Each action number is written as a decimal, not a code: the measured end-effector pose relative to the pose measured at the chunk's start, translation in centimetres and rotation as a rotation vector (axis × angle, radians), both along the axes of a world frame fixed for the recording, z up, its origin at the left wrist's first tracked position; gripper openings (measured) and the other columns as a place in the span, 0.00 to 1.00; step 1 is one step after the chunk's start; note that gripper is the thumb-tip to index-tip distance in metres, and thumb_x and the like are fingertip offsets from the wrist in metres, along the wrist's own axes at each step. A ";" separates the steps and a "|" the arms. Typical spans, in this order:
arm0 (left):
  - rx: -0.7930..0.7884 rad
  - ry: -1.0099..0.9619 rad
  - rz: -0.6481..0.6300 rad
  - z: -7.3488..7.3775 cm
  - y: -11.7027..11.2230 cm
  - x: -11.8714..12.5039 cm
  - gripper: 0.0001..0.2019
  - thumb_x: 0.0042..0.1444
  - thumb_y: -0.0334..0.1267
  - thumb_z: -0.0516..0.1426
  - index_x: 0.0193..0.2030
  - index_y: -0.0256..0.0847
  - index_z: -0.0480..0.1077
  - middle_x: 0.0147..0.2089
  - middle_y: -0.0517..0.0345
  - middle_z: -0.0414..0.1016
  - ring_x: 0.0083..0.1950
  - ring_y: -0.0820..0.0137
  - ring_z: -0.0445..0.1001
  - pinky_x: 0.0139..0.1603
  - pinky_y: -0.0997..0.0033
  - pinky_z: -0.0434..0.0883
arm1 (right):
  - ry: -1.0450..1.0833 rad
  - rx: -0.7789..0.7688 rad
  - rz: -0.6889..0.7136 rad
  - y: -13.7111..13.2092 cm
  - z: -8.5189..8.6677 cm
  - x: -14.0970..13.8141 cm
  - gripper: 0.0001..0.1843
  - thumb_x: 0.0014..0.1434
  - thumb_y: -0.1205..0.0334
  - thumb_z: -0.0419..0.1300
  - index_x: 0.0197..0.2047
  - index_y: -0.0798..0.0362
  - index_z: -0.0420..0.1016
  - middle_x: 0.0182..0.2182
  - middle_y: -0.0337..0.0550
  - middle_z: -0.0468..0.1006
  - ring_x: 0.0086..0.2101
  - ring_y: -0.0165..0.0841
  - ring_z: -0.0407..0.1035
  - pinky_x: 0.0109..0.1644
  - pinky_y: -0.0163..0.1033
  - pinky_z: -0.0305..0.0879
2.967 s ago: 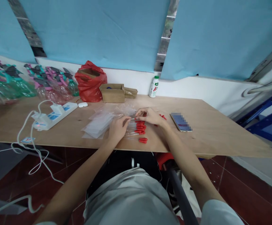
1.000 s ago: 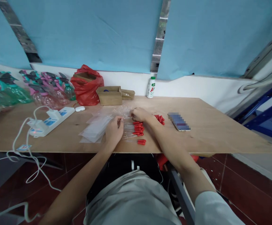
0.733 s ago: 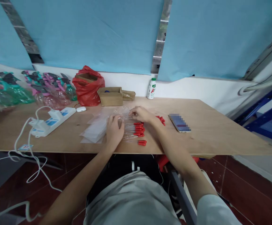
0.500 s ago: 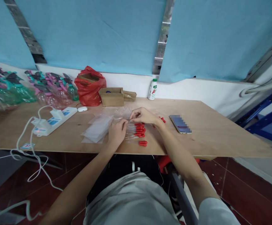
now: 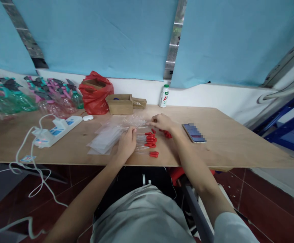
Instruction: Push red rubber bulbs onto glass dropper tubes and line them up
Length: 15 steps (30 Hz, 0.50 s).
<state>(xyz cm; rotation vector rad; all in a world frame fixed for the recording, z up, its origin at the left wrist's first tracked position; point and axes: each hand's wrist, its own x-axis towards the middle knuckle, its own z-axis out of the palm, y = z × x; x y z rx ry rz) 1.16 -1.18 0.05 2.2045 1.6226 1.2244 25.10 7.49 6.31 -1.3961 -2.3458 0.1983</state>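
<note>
My left hand (image 5: 126, 143) rests on the wooden table (image 5: 238, 141), its fingertips pinched on a thin clear dropper tube (image 5: 142, 125) that points right. My right hand (image 5: 163, 122) lies further back, fingers curled down beside a small heap of loose red rubber bulbs (image 5: 167, 134); what they hold is hidden. Between the hands lies a row of several clear droppers with red bulbs (image 5: 150, 139), and one more dropper (image 5: 153, 154) lies apart near the front edge. A stack of clear plastic bags (image 5: 105, 136) sits left of my left hand.
A phone (image 5: 194, 132) lies right of my right hand. A white power strip (image 5: 57, 128) with cables, a white earbud case (image 5: 88, 117), a red bag (image 5: 96, 92), a cardboard box (image 5: 119, 104), a small bottle (image 5: 164, 96) and bagged spray bottles (image 5: 22, 96) line the back and left.
My right hand has moved right, away from the tube tip, to the loose red bulbs. My left hand has stayed in place, still pinching the clear tube.
</note>
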 end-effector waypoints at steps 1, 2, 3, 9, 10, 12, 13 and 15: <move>-0.006 0.004 0.006 0.1 -0.1 0.0 0.13 0.76 0.40 0.46 0.51 0.43 0.71 0.41 0.51 0.80 0.43 0.59 0.79 0.47 0.61 0.71 | -0.068 -0.001 -0.060 0.2 -0.1 0.2 0.20 0.63 0.45 0.69 0.34 0.55 0.85 0.31 0.50 0.84 0.32 0.37 0.74 0.40 0.39 0.63; -0.013 0.007 0.012 0.1 -0.2 0.0 0.13 0.76 0.40 0.46 0.51 0.43 0.71 0.41 0.51 0.80 0.43 0.59 0.79 0.47 0.61 0.71 | -0.126 -0.013 -0.102 0.3 -0.3 0.4 0.19 0.62 0.45 0.70 0.35 0.54 0.86 0.32 0.52 0.85 0.34 0.39 0.75 0.40 0.39 0.64; -0.020 0.010 0.018 0.1 -0.2 0.0 0.14 0.76 0.41 0.45 0.51 0.43 0.71 0.41 0.51 0.80 0.42 0.58 0.79 0.46 0.61 0.71 | -0.174 -0.033 -0.125 0.4 -0.5 0.4 0.18 0.61 0.45 0.71 0.35 0.53 0.87 0.33 0.53 0.85 0.34 0.40 0.76 0.40 0.40 0.64; -0.021 -0.002 -0.022 0.2 -0.4 0.0 0.16 0.77 0.46 0.44 0.49 0.45 0.71 0.39 0.54 0.80 0.42 0.61 0.80 0.46 0.63 0.71 | -0.257 -0.118 -0.108 0.8 -1.6 0.1 0.07 0.55 0.58 0.73 0.35 0.52 0.88 0.34 0.52 0.86 0.33 0.41 0.78 0.37 0.39 0.66; -0.014 -0.015 -0.042 0.3 -0.4 0.0 0.16 0.77 0.45 0.44 0.50 0.45 0.71 0.41 0.53 0.81 0.43 0.61 0.80 0.47 0.63 0.71 | -0.249 -0.117 -0.101 0.8 -1.6 0.1 0.07 0.54 0.59 0.73 0.35 0.52 0.88 0.34 0.52 0.86 0.33 0.40 0.78 0.37 0.39 0.66; 0.006 -0.046 -0.083 0.4 -0.4 0.0 0.16 0.77 0.45 0.45 0.50 0.45 0.72 0.45 0.53 0.82 0.46 0.60 0.81 0.49 0.62 0.72 | -0.220 -0.096 -0.076 0.8 -1.5 0.1 0.05 0.54 0.62 0.72 0.34 0.53 0.87 0.34 0.51 0.86 0.33 0.39 0.77 0.37 0.39 0.66; 0.017 -0.060 -0.099 0.4 -0.4 0.1 0.16 0.77 0.45 0.45 0.50 0.45 0.72 0.47 0.52 0.83 0.48 0.60 0.81 0.51 0.62 0.72 | -0.188 -0.075 -0.050 0.8 -1.5 0.1 0.04 0.53 0.64 0.71 0.34 0.53 0.86 0.34 0.50 0.86 0.33 0.39 0.77 0.38 0.39 0.66; 0.031 -0.077 -0.107 0.5 -0.5 0.1 0.16 0.77 0.44 0.45 0.50 0.45 0.72 0.48 0.53 0.83 0.49 0.61 0.81 0.52 0.63 0.72 | -0.046 -0.038 0.024 0.6 -1.3 0.0 0.05 0.53 0.67 0.68 0.35 0.55 0.84 0.34 0.48 0.85 0.34 0.36 0.76 0.40 0.38 0.67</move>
